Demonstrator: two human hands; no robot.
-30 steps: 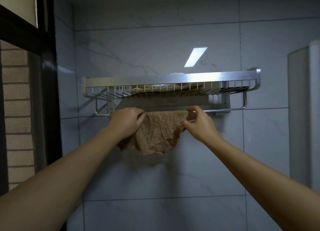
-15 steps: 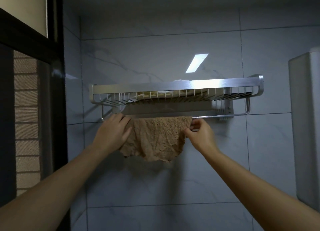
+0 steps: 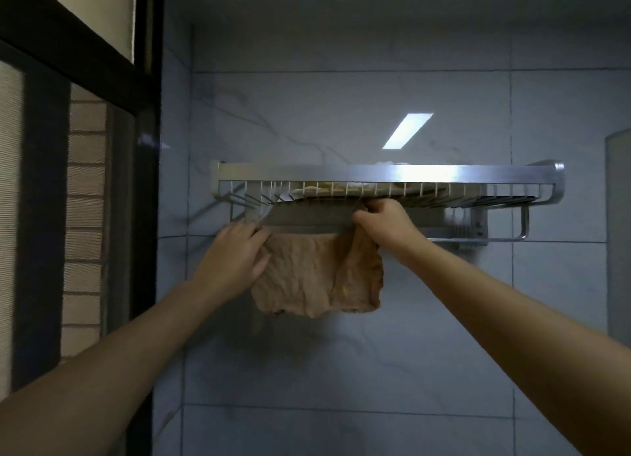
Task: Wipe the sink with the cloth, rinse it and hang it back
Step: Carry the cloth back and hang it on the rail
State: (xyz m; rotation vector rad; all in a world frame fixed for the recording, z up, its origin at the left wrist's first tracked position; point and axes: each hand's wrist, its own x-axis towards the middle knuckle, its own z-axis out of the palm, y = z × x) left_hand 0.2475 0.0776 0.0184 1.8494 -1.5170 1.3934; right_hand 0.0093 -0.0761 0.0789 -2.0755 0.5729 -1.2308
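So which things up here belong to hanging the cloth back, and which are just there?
In the job:
crumpled tan cloth
metal rail under the shelf
left hand, right hand, both on the cloth

Just there:
steel wire shelf
pale folded items on the shelf
dark window frame

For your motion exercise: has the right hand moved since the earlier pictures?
Yes. The right hand has moved up and leftward along the rack, gathering the cloth.
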